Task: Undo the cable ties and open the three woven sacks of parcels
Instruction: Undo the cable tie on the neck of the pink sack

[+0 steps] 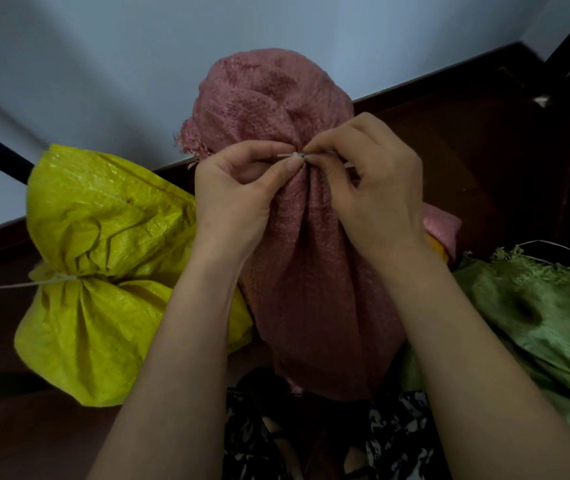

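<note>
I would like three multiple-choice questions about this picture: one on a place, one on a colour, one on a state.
1. Where does the yellow woven sack lie from the pink woven sack?
A left B right C on top
2. What colour is the sack at the right edge?
A blue B green C white
3. The white cable tie on the yellow sack is
A fastened B cut C missing

A: it lies at picture left.
B: the green woven sack lies there.
A: it cinches the neck.

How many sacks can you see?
3: a yellow sack on the left, a pink sack in the middle between the hands, and a green sack on the right.
</note>
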`<act>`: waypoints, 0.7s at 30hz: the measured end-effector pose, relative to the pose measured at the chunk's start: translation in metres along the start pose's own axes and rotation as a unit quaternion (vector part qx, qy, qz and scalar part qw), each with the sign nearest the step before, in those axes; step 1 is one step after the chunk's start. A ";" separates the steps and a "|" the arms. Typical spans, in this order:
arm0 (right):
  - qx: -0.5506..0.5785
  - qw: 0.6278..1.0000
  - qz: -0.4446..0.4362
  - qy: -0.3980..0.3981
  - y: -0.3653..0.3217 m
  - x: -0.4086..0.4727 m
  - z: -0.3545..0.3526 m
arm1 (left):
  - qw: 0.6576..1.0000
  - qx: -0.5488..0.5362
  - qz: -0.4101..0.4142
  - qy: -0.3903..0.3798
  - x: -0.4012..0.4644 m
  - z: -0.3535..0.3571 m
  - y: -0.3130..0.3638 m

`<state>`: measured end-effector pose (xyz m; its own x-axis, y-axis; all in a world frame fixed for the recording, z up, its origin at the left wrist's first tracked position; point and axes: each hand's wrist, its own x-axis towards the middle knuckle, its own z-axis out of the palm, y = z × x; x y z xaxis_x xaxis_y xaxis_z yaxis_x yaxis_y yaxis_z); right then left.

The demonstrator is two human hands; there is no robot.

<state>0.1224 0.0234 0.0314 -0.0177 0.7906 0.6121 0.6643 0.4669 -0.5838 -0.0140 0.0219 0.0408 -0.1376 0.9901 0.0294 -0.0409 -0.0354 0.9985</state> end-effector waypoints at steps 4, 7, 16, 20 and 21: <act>0.018 0.999 0.033 0.003 -0.002 0.000 0.003 | 1.000 0.015 0.002 -0.003 0.001 0.000 -0.002; 0.074 0.994 0.083 0.017 0.000 0.000 0.005 | 1.000 0.009 -0.005 0.008 0.001 0.001 -0.003; 0.135 0.966 0.210 0.064 -0.001 0.002 0.006 | 0.999 0.012 -0.009 0.041 0.002 0.005 -0.001; 0.054 0.958 0.263 0.097 0.006 0.002 0.006 | 0.997 -0.003 -0.014 0.074 0.003 0.007 0.000; 0.039 0.956 0.274 0.100 0.007 0.001 0.005 | 0.996 -0.004 -0.018 0.088 0.002 0.008 0.000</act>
<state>0.1230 0.0296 0.0257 0.4650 0.8374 0.2875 0.4750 0.0381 -0.8792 -0.0063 0.0254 0.0410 -0.3072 0.9515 -0.0145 -0.0563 -0.0030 0.9984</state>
